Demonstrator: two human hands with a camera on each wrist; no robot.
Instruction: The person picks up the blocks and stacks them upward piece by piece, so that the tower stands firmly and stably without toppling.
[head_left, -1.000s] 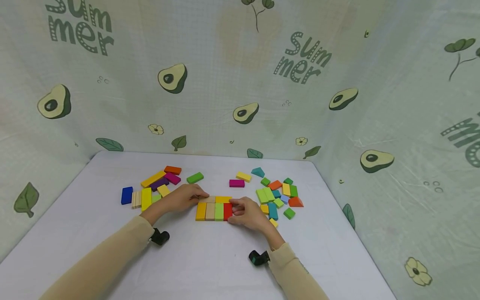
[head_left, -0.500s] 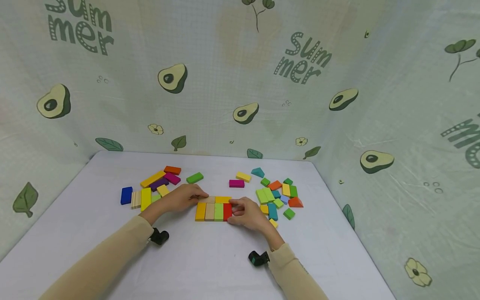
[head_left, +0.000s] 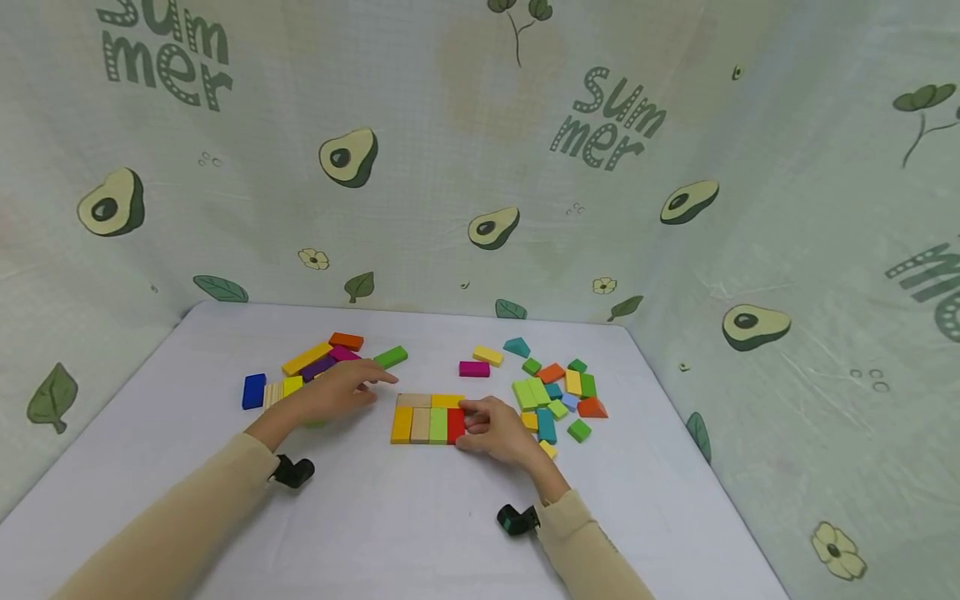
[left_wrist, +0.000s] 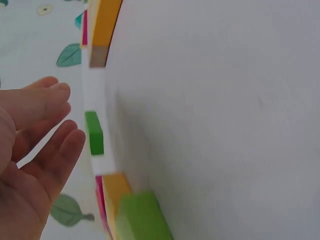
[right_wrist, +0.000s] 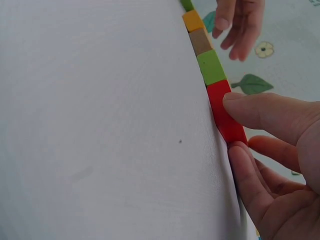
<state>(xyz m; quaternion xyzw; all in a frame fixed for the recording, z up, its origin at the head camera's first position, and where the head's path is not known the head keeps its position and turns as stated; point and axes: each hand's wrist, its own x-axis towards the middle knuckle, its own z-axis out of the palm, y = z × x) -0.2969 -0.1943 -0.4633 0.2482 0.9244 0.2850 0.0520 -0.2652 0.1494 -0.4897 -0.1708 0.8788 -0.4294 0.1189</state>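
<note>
Two touching rows of flat blocks lie mid-table: a front row of yellow [head_left: 401, 425], wooden [head_left: 420, 425], light green [head_left: 438, 426] and red [head_left: 456, 426] blocks, and behind it a wooden [head_left: 414, 400] and a yellow block [head_left: 447, 401]. My right hand [head_left: 501, 429] is at the right end; in the right wrist view its thumb and a finger grip the red block [right_wrist: 224, 111] around a corner. My left hand [head_left: 330, 396] hovers left of the rows, fingers apart and slightly bent, holding nothing; the left wrist view shows a green block [left_wrist: 94, 133] beyond its fingertips.
Left of the rows lie blue [head_left: 254, 391], purple, orange [head_left: 347, 341] and yellow blocks, some partly behind the left hand. On the right are several small green, teal [head_left: 546, 425], yellow and orange pieces. A magenta block [head_left: 474, 368] lies behind the rows.
My left hand has lifted off the left end of the back row and moved left, uncovering the wooden block there. My right hand has stayed at the right end.
</note>
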